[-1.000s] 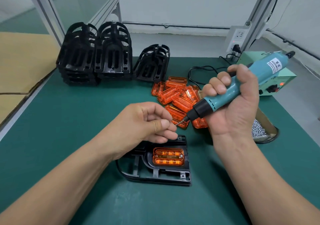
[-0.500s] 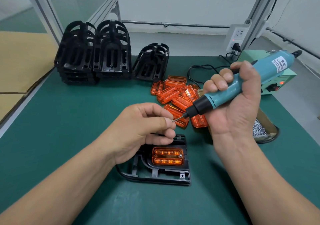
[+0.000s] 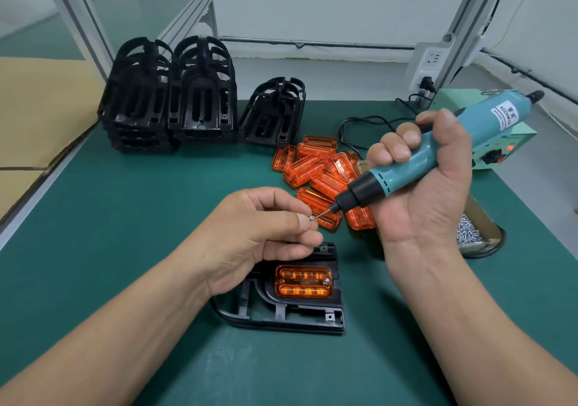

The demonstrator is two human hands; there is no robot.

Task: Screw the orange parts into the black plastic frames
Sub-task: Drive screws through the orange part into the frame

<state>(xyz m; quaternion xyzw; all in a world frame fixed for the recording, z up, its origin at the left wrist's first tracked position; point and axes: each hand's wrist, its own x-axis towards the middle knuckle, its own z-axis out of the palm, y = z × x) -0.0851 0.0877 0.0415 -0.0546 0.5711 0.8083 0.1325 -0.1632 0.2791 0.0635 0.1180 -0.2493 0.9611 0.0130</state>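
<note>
A black plastic frame lies flat on the green mat near me, with an orange part seated in it; one screw shows at the part's right end. Above the frame, my left hand pinches a small screw between thumb and fingertip. My right hand grips a teal electric screwdriver, tilted down to the left. Its bit tip meets the screw at my left fingertips. A heap of loose orange parts lies behind the hands.
Stacks of black frames and a smaller stack stand at the back left. A dish of screws sits to the right, partly behind my right wrist. A green power box, its cable and a wall socket are at the back right.
My left hand rose slightly off the frame and brought the screw up to the bit. The screwdriver tip shifted to meet it; the screw now sits at the tip.
</note>
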